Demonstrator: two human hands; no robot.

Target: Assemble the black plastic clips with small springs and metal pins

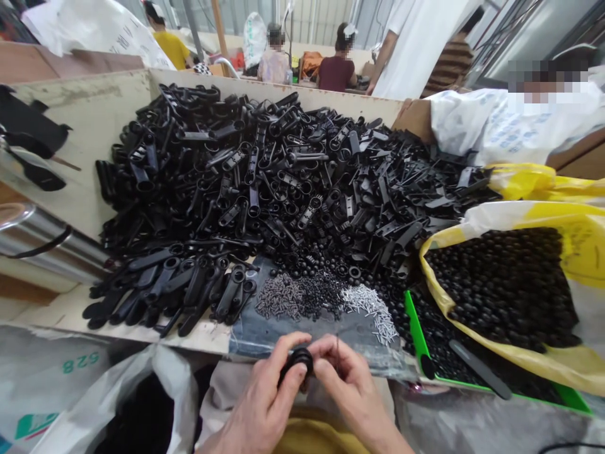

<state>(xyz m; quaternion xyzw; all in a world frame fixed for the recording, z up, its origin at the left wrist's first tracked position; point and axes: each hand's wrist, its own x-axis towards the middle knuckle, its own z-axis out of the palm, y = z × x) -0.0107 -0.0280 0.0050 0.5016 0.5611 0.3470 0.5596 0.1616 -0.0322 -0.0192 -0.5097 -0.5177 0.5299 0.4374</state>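
My left hand (262,397) is closed around a round black plastic part (301,359), held between thumb and fingers above my lap. Close beside it, the fingers of my right hand (347,381) are pinched together near the part's right side. A thin dark sliver shows at these fingertips, too small to name. Just beyond my hands, on a grey mat (302,331), lie small heaps of brownish-grey pieces (280,297), tiny black pieces (322,295) and silver pins (373,309). Left of them, long black plastic parts with ring ends (189,287) lie in overlapping rows.
A big heap of black plastic parts (255,157) fills the walled bench. At right, a yellow-white sack (435,287) holds round black pieces, beside a green tray (416,328). An open white sack (177,384) stands lower left; a metal cylinder (61,243) lies left. Several people sit behind.
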